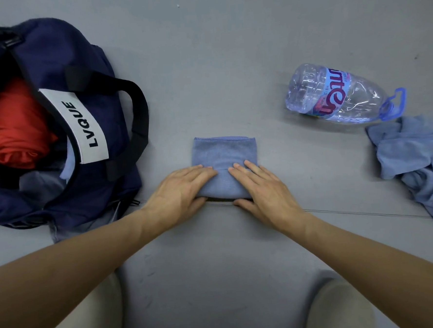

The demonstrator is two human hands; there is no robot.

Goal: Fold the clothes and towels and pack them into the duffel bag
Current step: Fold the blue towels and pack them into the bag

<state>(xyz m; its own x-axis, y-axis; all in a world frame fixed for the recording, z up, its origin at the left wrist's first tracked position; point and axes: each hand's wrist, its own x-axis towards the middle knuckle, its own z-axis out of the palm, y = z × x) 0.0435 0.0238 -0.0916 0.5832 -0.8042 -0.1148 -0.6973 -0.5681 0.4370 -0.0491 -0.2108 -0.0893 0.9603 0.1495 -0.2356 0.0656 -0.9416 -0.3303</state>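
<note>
Pale-trousered knees (pixel 102 310) frame the view at 6 o'clock, and both forearms reach out over the grey floor (pixel 216 49) to the small blue towel (pixel 225 153), dead centre. The left hand (pixel 179 189) and right hand (pixel 260 189) lie flat on its near half, fingers straight and pressing down, thumbs along the near folded edge. Neither closes round the cloth. Folded into a neat rectangle, it looks nearly ready to pack.

The risk now: lift it carelessly from one side and the layers would slide apart, undoing the fold. The cloth looks soft and limp, so it likely needs support from beneath on the way over.

At 9 o'clock sits the navy duffel bag (pixel 51 47), mouth open, with a red garment (pixel 18 125) bundled inside and something pale blue below it. Its black handle strap (pixel 136 110) and the white LVQUE label band (pixel 81 124) arch across the opening and could snag the towel going in. At 2 o'clock a clear water bottle (pixel 338 93) lies on its side. At 3 o'clock a crumpled blue cloth (pixel 412 157) waits unfolded. Neither blocks the path to the bag.
</note>
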